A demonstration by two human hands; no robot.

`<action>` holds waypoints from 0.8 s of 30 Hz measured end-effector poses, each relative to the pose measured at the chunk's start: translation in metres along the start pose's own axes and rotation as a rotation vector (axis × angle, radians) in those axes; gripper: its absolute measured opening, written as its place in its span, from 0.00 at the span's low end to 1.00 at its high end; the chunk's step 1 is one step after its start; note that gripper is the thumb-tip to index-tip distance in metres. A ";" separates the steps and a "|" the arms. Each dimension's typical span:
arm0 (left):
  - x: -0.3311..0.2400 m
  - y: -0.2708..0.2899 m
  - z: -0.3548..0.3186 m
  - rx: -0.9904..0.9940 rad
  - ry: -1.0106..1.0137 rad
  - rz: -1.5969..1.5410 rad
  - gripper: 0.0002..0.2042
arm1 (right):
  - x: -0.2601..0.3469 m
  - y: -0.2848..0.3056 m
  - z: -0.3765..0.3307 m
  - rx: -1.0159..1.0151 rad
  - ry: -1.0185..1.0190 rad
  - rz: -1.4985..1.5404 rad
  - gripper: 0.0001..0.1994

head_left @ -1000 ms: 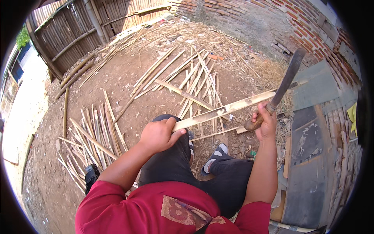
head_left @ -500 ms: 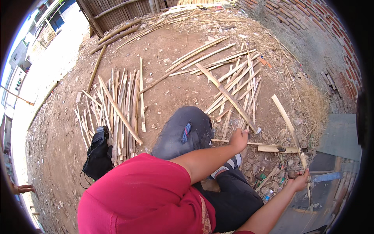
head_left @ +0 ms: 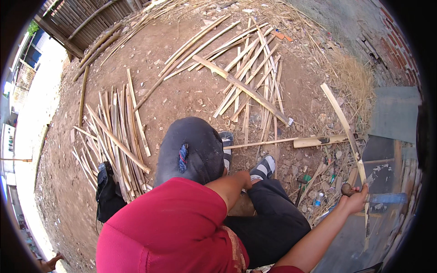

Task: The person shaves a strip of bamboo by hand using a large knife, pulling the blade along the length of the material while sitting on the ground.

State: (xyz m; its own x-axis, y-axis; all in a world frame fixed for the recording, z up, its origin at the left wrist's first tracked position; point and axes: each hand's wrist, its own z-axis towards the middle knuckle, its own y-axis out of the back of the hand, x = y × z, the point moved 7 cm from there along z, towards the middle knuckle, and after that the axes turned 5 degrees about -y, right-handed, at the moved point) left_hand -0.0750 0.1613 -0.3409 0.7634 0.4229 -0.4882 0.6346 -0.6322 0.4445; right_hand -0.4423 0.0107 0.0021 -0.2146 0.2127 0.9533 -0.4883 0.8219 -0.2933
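My right hand (head_left: 357,200) is closed round a big knife, its rounded brown handle end (head_left: 347,189) showing on one side and its bluish blade (head_left: 388,198) pointing right. A long split bamboo strip (head_left: 339,111) runs down to the same hand and shows again below it. Whether the fingers grip it too I cannot tell. My left hand (head_left: 246,180) is drawn in beside my lower leg, near a striped shoe (head_left: 263,168); its fingers are hidden. Just beyond my feet lie a thin strip (head_left: 261,143) and a thicker bamboo piece (head_left: 314,141).
Many split strips lie ahead in a crossed pile (head_left: 255,73), a thick stick (head_left: 241,86) across them. More strips (head_left: 123,123) lie to the left beside a black bag (head_left: 108,191). Grey sheets (head_left: 393,111), a plastic bottle (head_left: 319,199) and rubble are at right.
My left hand has pulled back from the strips ahead toward my leg. My right hand keeps hold of the knife. The whole view has shifted.
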 end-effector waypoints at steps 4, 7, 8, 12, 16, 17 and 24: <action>0.000 0.009 -0.001 -0.056 -0.033 -0.028 0.37 | 0.001 -0.010 -0.017 0.021 -0.017 -0.015 0.09; -0.010 0.009 0.001 -0.037 -0.098 0.025 0.33 | 0.005 -0.009 -0.021 0.029 -0.011 -0.012 0.08; -0.012 0.013 0.003 -0.018 -0.111 0.053 0.32 | 0.005 -0.011 -0.021 0.046 -0.011 -0.006 0.08; -0.010 0.016 0.010 0.066 -0.207 0.205 0.29 | 0.007 -0.011 -0.024 0.057 -0.018 0.025 0.07; -0.004 0.018 0.014 0.034 -0.160 0.120 0.28 | 0.009 -0.015 -0.026 0.069 -0.036 0.056 0.06; -0.003 0.016 0.014 0.020 -0.154 0.126 0.27 | 0.006 -0.015 -0.025 0.069 -0.049 0.058 0.07; 0.006 0.015 0.001 -0.080 -0.126 0.147 0.26 | 0.002 -0.017 -0.032 0.110 -0.053 0.022 0.08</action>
State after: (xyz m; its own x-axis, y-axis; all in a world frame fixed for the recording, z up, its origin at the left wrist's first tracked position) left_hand -0.0608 0.1536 -0.3385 0.8308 0.2420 -0.5012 0.5284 -0.6257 0.5738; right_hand -0.4077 0.0143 0.0114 -0.2692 0.1993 0.9422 -0.5721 0.7539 -0.3229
